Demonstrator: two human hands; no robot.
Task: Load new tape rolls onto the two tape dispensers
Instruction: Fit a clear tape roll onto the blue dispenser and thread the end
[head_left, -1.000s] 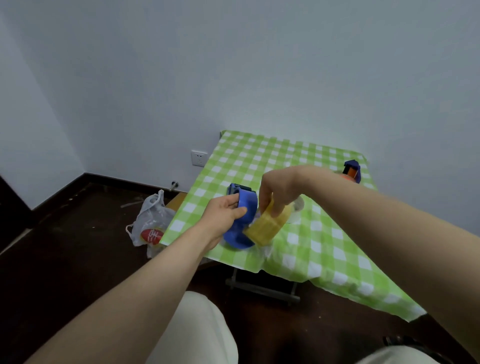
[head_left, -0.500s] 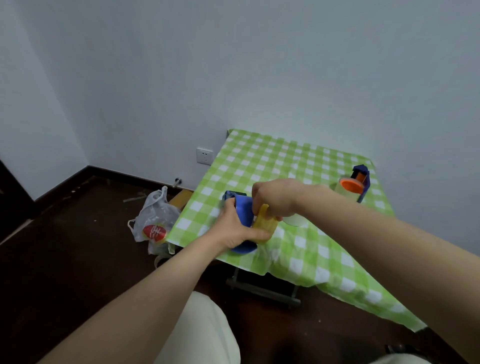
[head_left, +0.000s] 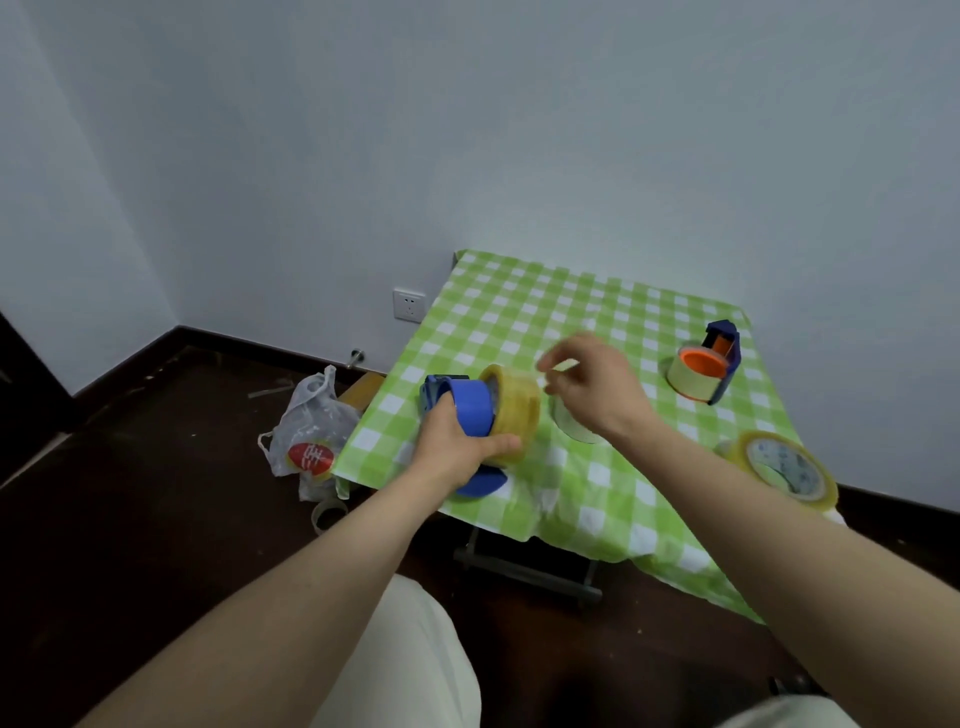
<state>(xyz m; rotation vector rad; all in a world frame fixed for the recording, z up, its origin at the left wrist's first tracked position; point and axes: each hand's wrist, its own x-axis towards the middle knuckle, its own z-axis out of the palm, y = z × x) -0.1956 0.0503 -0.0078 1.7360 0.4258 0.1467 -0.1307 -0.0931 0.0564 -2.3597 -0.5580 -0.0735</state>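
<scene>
Left hand (head_left: 457, 441) grips blue dispenser (head_left: 470, 410) at near left corner of checked tablecloth (head_left: 519, 312); fingers wrap the body, thumb lies along yellow tape roll (head_left: 514, 410). That roll sits on the dispenser, on edge, open face toward the wall. Right hand (head_left: 597, 395) hovers just right of it, apart from it, fingers loosely bent and blurred; nothing visible between them. Partly hidden under this hand: pale roll (head_left: 569, 428) flat on the cloth. Second dispenser (head_left: 723, 332), blue with orange hub, lies near far right corner, carrying a pale yellow roll. Clear roll (head_left: 784, 467) lies at right edge of cloth. Floor, left of table: plastic bag (head_left: 311, 431), cardboard core (head_left: 327, 514). Wall socket (head_left: 409, 305) behind.
</scene>
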